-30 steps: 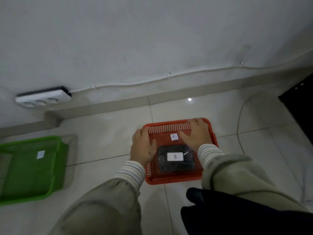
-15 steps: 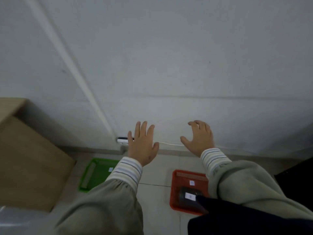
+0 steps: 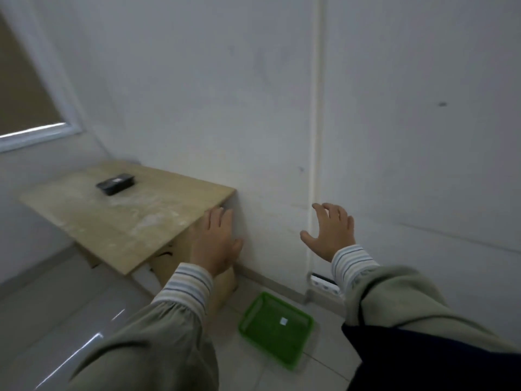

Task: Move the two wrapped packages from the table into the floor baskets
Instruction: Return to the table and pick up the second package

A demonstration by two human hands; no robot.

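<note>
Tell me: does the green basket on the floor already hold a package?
No, the green basket holds only a small white label; a dark package lies on the table.

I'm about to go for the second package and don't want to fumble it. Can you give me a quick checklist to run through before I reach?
1. Left hand empty, fingers spread: ok.
2. Right hand empty and open: ok.
3. Dark wrapped package in sight, lying flat on the wooden table: ok.
4. Nothing else on the tabletop between hands and package: ok.
5. Green basket on the floor, nothing in it but a small white label: ok.
6. Package within arm's reach from here: cannot tell; it lies toward the table's far side.
</note>
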